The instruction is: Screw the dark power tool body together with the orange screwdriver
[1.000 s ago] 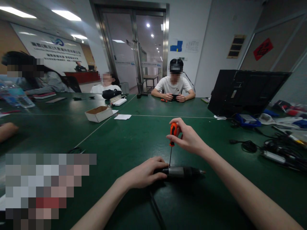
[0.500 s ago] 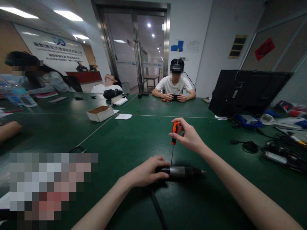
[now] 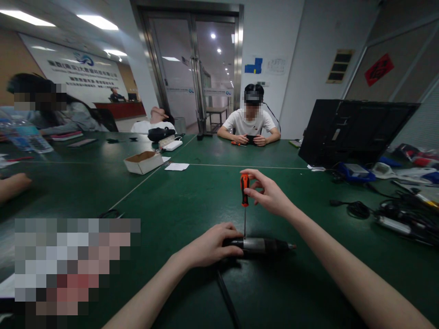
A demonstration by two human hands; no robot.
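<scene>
A black and silver electric screwdriver-like power tool [image 3: 262, 246] lies on its side on the green table, its tip to the right and a black cord [image 3: 226, 297] running from its left end. My left hand [image 3: 217, 244] is wrapped round the tool's left end. Above it, my right hand [image 3: 265, 192] grips the handle of an orange and black screwdriver [image 3: 244, 189] between thumb and fingers. The screwdriver stands nearly upright, its thin shaft reaching down to the tool's casing beside my left fingertips. Whether its tip sits in a screw is too small to tell.
An open cardboard box [image 3: 144, 163] and white paper [image 3: 177, 167] lie ahead to the left. A large black monitor [image 3: 355, 132] stands at the right, near tangled cables and tools [image 3: 401, 224]. A person [image 3: 252, 121] sits across the table [image 3: 192, 196]; others sit at left.
The screwdriver's handle has tipped slightly left, so the shaft is now nearer vertical. My right fingers have shifted on the handle. My left hand and the power tool stay in place.
</scene>
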